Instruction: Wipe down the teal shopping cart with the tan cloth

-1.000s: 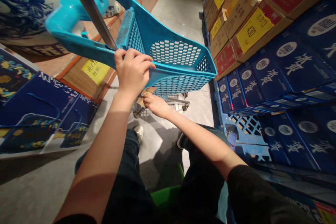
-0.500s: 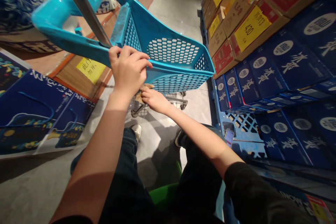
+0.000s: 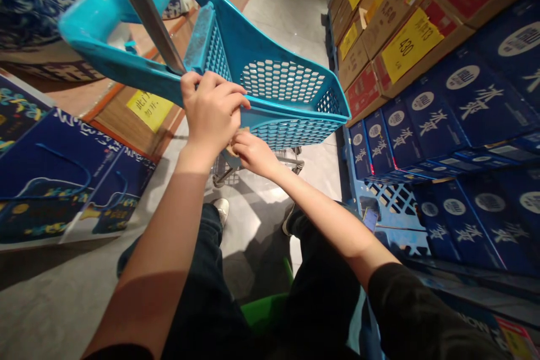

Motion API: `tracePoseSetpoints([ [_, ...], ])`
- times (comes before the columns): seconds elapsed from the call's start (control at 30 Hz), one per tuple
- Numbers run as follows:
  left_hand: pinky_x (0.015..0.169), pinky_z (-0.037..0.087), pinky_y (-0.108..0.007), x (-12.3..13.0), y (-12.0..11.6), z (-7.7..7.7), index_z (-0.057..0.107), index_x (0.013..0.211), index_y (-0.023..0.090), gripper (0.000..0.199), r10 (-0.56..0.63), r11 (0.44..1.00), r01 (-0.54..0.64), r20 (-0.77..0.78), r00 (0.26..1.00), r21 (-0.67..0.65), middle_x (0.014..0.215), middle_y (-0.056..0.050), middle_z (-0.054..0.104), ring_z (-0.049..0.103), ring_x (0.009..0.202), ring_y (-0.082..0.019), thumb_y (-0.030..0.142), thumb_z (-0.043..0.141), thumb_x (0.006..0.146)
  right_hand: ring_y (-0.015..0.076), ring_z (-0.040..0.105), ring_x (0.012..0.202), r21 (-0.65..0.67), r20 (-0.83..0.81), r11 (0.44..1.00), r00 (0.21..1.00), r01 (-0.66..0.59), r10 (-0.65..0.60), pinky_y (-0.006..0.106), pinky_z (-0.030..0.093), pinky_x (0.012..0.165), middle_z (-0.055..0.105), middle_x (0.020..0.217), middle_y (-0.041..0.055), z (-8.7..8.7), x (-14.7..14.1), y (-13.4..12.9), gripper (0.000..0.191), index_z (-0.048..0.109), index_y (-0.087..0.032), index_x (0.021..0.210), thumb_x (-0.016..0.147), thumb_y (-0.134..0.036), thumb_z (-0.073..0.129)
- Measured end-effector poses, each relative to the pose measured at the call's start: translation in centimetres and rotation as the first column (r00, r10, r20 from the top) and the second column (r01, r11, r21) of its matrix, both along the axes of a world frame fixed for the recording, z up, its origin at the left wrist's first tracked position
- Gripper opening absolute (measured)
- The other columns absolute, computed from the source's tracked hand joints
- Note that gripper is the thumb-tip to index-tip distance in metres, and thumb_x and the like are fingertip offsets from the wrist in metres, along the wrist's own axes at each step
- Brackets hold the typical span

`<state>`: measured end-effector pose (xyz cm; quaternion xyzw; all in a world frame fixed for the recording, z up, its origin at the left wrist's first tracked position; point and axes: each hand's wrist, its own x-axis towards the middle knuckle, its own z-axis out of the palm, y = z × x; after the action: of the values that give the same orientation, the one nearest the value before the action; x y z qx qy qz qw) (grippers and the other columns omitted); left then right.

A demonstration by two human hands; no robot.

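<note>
Gripping the near rim of the blue basket, our left hand is closed over its edge; our right hand pinches a tan cloth just below. Beyond the basket, we see the pale floor.
</note>
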<state>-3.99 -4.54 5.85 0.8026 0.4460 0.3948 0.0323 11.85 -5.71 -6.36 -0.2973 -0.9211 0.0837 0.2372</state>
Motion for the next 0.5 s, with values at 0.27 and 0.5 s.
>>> tracePoseSetpoints([
  [0.27,0.137,0.03,-0.078,-0.6,-0.5,1.2,0.085,0.122,0.037,0.032,0.004,0.994,-0.005,-0.01,1.0,-0.105,0.13,-0.001,0.088,0.069,0.14,-0.038,0.033,0.055,0.113,0.0267,0.067,0.128,-0.09,0.132,0.996,0.991,0.027,-0.015,0.041,0.057,0.118,0.075,0.114,0.0136,0.5,0.0,-0.5,0.024,0.075,-0.018,0.098,0.109,-0.007,0.056],
  [0.5,0.145,0.001,-0.082,-2.9,-2.2,1.3,0.078,0.146,0.048,0.045,0.058,0.996,-0.053,0.061,0.996,-0.075,0.159,0.005,0.075,0.021,0.179,-0.043,0.044,0.074,0.101,0.0253,0.055,0.156,0.132,-0.069,0.989,0.996,0.072,-0.063,0.05,0.05,0.134,0.071,0.139,0.0131,2.6,2.8,0.4,0.03,0.075,-0.022,0.113,0.116,-0.012,0.047],
])
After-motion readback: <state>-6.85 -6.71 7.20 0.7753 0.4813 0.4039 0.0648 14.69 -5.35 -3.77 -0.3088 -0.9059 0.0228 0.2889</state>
